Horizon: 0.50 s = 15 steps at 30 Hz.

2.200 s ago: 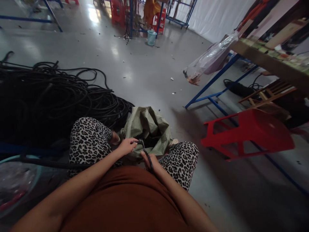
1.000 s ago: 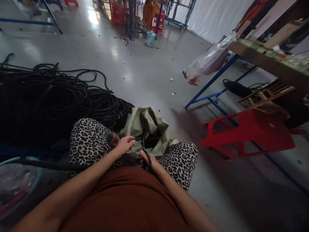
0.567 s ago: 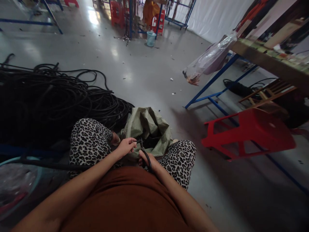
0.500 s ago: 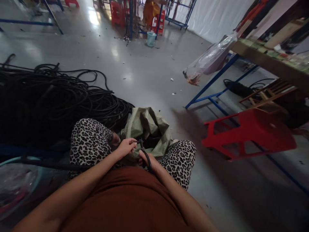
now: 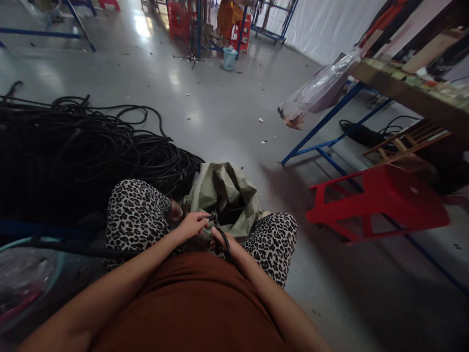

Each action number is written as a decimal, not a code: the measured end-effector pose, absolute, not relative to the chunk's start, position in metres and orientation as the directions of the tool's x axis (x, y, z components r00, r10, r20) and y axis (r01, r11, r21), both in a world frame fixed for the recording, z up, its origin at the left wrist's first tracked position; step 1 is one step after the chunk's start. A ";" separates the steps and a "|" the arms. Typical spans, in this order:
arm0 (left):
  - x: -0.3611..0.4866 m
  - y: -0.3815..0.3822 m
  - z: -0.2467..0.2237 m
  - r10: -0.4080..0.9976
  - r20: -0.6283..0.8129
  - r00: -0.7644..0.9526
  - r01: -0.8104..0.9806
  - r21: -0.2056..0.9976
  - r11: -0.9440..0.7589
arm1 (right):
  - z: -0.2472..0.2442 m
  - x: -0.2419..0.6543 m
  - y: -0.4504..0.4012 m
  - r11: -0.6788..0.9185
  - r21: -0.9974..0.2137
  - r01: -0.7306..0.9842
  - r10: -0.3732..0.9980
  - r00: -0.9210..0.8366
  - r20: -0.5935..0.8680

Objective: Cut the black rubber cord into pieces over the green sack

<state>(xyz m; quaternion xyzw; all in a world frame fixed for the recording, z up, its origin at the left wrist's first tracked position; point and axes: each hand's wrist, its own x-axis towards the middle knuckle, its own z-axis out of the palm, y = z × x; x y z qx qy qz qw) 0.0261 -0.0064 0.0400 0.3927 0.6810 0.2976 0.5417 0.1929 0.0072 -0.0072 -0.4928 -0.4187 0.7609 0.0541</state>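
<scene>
Between my knees stands a greenish woven sack [image 5: 205, 185] with its mouth gaping and a dark inside. Over its near rim, my left hand [image 5: 193, 224] pinches a short end of black cord [image 5: 211, 217]. My right hand [image 5: 235, 250] is wrapped round the black handles of a pair of scissors [image 5: 224, 240]. The blades point up at the cord end, just right of my left fingertips; whether they touch it is too small to tell. A length of black cord [image 5: 88, 251] also runs from the left under my left forearm.
A big heap of black cord [image 5: 139, 137] lies on my left, with a light-blue tub [image 5: 56, 259] of plastic bags nearer me. To the right are a tipped red stool [image 5: 370, 200] and a blue-legged table [image 5: 392, 88]. A small blue basket [image 5: 229, 59] stands ahead.
My left hand has shifted very slightly right with the cord end. The scissor handles sit a little differently in my right hand; the sack and surroundings are unchanged.
</scene>
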 end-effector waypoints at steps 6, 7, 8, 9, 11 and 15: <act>0.025 -0.007 0.038 0.856 -0.506 -0.104 0.230 0.825 0.516 | -0.002 0.192 0.009 -0.655 -0.680 0.328 0.480 -0.515 -0.711; 0.025 -0.007 0.038 0.856 -0.507 -0.103 0.230 0.825 0.517 | -0.002 0.192 0.009 -0.657 -0.681 0.323 0.479 -0.518 -0.709; 0.025 -0.007 0.038 0.854 -0.509 -0.104 0.230 0.824 0.519 | -0.001 0.192 0.009 -0.659 -0.682 0.317 0.479 -0.522 -0.706; 0.025 -0.007 0.038 0.853 -0.512 -0.104 0.232 0.821 0.521 | -0.001 0.192 0.008 -0.659 -0.685 0.311 0.481 -0.526 -0.701; 0.026 -0.007 0.040 0.851 -0.515 -0.103 0.242 0.817 0.523 | 0.000 0.193 0.008 -0.655 -0.693 0.302 0.489 -0.529 -0.694; 0.027 -0.007 0.045 0.857 -0.508 -0.087 0.273 0.816 0.511 | 0.003 0.194 0.008 -0.652 -0.692 0.310 0.492 -0.522 -0.697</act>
